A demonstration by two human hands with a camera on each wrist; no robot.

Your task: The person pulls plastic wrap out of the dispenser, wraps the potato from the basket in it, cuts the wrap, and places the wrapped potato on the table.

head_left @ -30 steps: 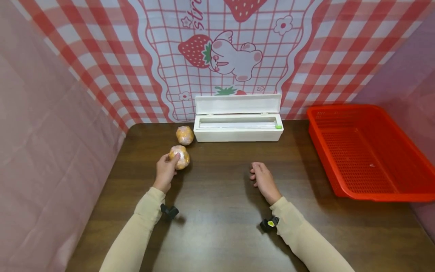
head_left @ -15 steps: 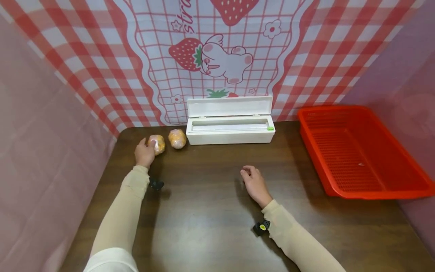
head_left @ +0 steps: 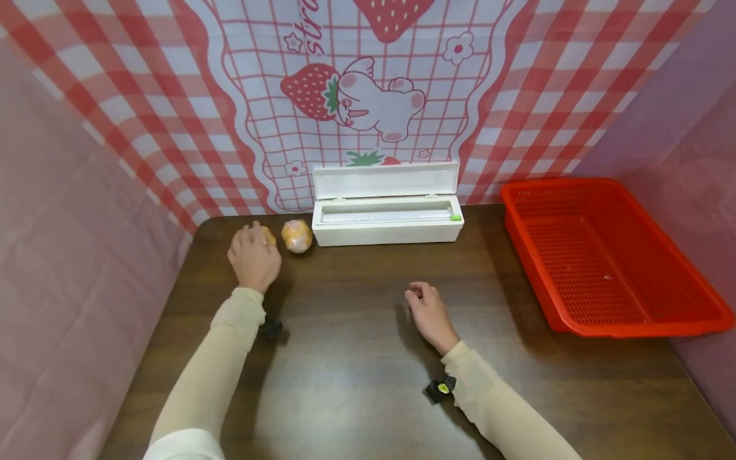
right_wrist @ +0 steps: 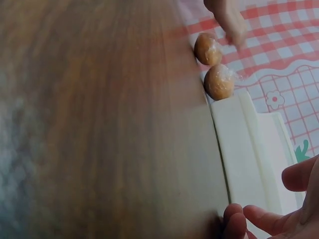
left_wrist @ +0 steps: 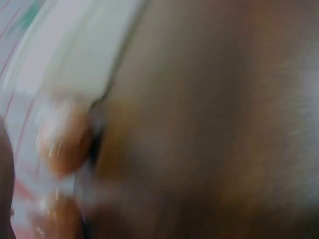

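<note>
My left hand point(head_left: 254, 255) is at the back left of the table, fingers spread just over a round orange-yellow thing wrapped in clear film point(head_left: 270, 236). In the right wrist view that wrapped ball point(right_wrist: 207, 49) stands free, and the left fingers are a little apart from it. A second film-wrapped ball point(head_left: 297, 236) sits beside it, against the end of a white cling film dispenser point(head_left: 388, 235). The dispenser's lid is up, with a roll inside and a green slider at its right. My right hand point(head_left: 431, 316) hangs loosely curled over the middle, holding nothing.
A red plastic basket point(head_left: 650, 331) stands at the right of the brown wooden table point(head_left: 345, 351). Behind the table hangs a red-checked strawberry cloth point(head_left: 379, 108). A pink cloth point(head_left: 86, 268) borders the left side. The left wrist view is blurred.
My left hand has carried a wrapped ball to the left of the other one, set it down and let go, its fingers now spread and lifted. My right hand has barely moved.
</note>
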